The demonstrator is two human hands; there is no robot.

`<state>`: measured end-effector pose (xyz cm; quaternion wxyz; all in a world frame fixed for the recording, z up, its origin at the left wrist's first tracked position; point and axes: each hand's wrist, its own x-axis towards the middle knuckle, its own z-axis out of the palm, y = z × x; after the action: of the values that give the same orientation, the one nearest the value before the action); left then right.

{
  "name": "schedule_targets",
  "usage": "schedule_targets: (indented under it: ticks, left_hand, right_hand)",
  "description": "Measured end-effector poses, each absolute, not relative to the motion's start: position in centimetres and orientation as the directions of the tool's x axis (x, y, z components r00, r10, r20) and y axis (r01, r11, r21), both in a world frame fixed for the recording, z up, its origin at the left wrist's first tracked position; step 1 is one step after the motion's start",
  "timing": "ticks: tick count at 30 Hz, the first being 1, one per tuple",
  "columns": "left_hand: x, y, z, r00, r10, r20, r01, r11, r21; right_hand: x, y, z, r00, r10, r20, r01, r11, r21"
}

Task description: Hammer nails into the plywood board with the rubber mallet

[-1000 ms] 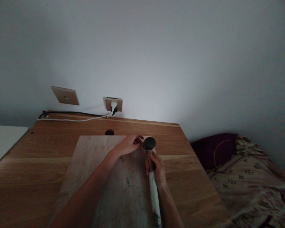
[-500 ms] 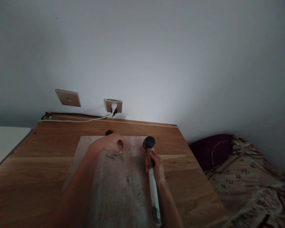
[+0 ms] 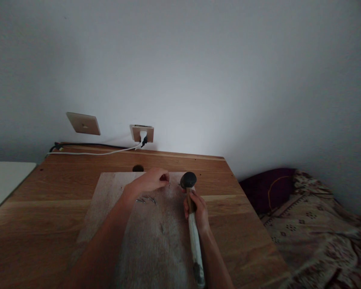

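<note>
Left hand: I see the left hand [image 3: 152,181] resting on the far part of the board [image 3: 108,196], palm down, with the fingers curled in and bunched at the tips. I cannot tell whether anything is pinched between them.
Right hand: The right hand [image 3: 197,210] is closed around the hammer [image 3: 188,180], high on the handle just below the head.
Hammer: The dark rounded head sits low over the board's far edge, just right of the left fingertips and apart from them. The pale handle runs back towards me along the right forearm. I cannot tell whether the head touches the wood.
Nails: I note a few loose nails [image 3: 146,199] lying flat on the board, just beside the left wrist. One more nail [image 3: 162,228] lies nearer me, between the two forearms.
Board: This is a pale, worn panel lying flat on the wooden table [image 3: 33,208], its far edge close to a round hole [image 3: 138,168] in the tabletop.
Wall: I log a socket [image 3: 142,133] with a plug in it, a blank plate [image 3: 83,123] to its left, and a white cable [image 3: 93,152] running along the table's back edge.
Right of table: A patterned blanket [image 3: 319,233] and a dark cushion [image 3: 267,188] lie there.
Light: The scene is dim and small detail at the fingertips is unreadable.
</note>
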<state>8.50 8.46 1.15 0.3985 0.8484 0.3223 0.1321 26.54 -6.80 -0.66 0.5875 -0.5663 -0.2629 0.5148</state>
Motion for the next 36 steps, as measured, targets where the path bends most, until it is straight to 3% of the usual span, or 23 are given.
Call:
schedule_targets:
  ticks: [7, 16, 24, 36]
  left_hand:
    - [10.1, 8.5, -0.6, 0.76, 0.635, 0.142, 0.324, -0.559, 0.764]
    - [10.2, 8.4, -0.8, 0.765, 0.634, 0.114, 0.308, -0.515, 0.8]
    - [10.4, 8.1, -0.5, 0.762, 0.641, 0.088, 0.423, -0.597, 0.682]
    - [10.4, 8.3, -1.3, 0.774, 0.632, 0.044, 0.353, -0.488, 0.798]
  right_hand:
    - [26.5, -6.9, -0.6, 0.295, 0.918, -0.265, -0.304, -0.172, -0.937]
    - [26.5, -6.8, -0.8, 0.292, 0.918, -0.268, -0.318, -0.171, -0.933]
    - [26.1, -7.0, -0.7, 0.266, 0.933, -0.24, -0.313, -0.152, -0.937]
    - [25.8, -7.1, -1.2, 0.195, 0.955, -0.224, -0.332, -0.151, -0.931]
